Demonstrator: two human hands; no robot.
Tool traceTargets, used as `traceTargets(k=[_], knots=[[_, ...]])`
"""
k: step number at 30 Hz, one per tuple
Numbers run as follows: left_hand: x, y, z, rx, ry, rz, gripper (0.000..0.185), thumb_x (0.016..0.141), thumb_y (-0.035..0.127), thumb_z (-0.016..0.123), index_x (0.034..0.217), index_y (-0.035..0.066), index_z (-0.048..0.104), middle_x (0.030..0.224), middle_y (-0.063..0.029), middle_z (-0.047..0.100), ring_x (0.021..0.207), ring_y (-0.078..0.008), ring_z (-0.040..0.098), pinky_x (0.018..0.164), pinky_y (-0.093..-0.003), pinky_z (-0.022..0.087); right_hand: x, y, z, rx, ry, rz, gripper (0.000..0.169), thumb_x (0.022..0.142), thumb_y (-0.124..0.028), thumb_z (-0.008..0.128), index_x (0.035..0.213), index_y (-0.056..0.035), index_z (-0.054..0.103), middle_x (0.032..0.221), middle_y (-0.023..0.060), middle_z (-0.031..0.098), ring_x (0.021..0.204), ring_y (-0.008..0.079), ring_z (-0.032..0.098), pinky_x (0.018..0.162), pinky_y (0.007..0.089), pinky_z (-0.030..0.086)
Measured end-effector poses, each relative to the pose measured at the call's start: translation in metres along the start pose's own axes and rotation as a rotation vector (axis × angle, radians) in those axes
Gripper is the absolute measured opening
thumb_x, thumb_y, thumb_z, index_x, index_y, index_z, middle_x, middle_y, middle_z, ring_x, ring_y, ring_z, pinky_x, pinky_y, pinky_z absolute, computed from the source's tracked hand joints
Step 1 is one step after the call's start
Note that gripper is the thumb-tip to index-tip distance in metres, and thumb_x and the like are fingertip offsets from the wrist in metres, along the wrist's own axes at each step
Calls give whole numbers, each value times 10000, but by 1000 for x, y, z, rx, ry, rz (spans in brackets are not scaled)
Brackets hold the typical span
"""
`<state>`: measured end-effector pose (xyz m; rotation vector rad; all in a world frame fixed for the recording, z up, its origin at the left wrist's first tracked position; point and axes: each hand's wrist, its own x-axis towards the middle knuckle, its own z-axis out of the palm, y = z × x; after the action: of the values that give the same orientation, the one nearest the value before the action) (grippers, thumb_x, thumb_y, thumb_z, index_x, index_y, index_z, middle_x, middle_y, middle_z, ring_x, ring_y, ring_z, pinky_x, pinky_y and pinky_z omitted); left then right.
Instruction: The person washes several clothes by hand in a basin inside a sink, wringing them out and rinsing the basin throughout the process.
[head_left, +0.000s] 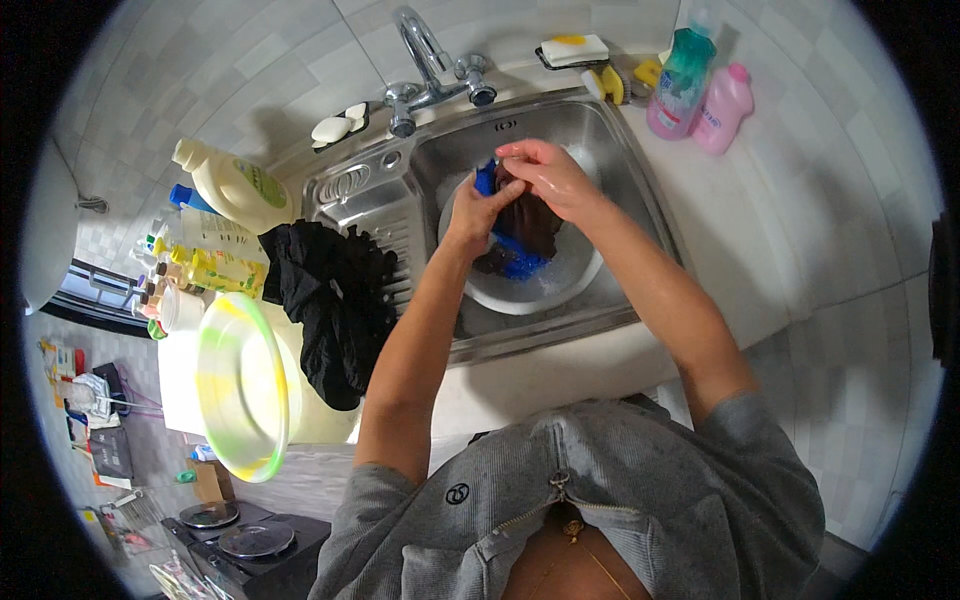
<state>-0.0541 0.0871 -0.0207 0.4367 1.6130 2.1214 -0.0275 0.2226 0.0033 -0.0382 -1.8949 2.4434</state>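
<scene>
My left hand (480, 210) grips a wet dark brown cloth (529, 223) with blue parts (521, 259) at its upper left edge. My right hand (549, 176) pinches the top of the same cloth, its fingertips curled close to my left thumb. The cloth hangs from both hands into a round white basin (517, 306) of sudsy water, which stands in the steel sink (634, 165). How far the cloth lies under the water is partly hidden by my wrists. A black bunched garment (330, 300) lies to the left, across the sink's ribbed drainboard (386, 225) and the counter.
A chrome faucet (431, 71) rises behind the sink, with soap on a dish (334, 129) to its left. A green-and-yellow basin (244, 390) and several bottles (240, 187) stand left. Brushes (611, 84), a teal-and-pink bottle (679, 82) and a pink bottle (724, 109) are at the right.
</scene>
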Motion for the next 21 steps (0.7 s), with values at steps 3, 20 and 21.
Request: traceTargets(k=[3,20,21], knots=[[0,-45,-17,35,258,-174,409,686,103,694,1029,3,494,928,-82,571,823,-183,563,741,-302,441,-17,7,-13,-83,26,272,461,834,-267,527,1189,-3,396,1081,121,493,951,189,507,813,338,432],[-51,-12,-32,-281,141,-239,518,768,413,516,1170,95,441,1239,-152,406,1166,-275,370,961,-431,272,-27,63,47,1151,348,415,135,782,-220,570,780,-92,526,750,80,522,720,203,509,633,372,459],[-56,-26,-50,-637,376,-320,517,796,391,497,1230,130,390,1250,-125,399,1169,-264,367,964,-427,280,-30,53,54,1235,390,439,129,774,-199,574,784,-83,521,756,88,515,731,218,499,634,371,459]])
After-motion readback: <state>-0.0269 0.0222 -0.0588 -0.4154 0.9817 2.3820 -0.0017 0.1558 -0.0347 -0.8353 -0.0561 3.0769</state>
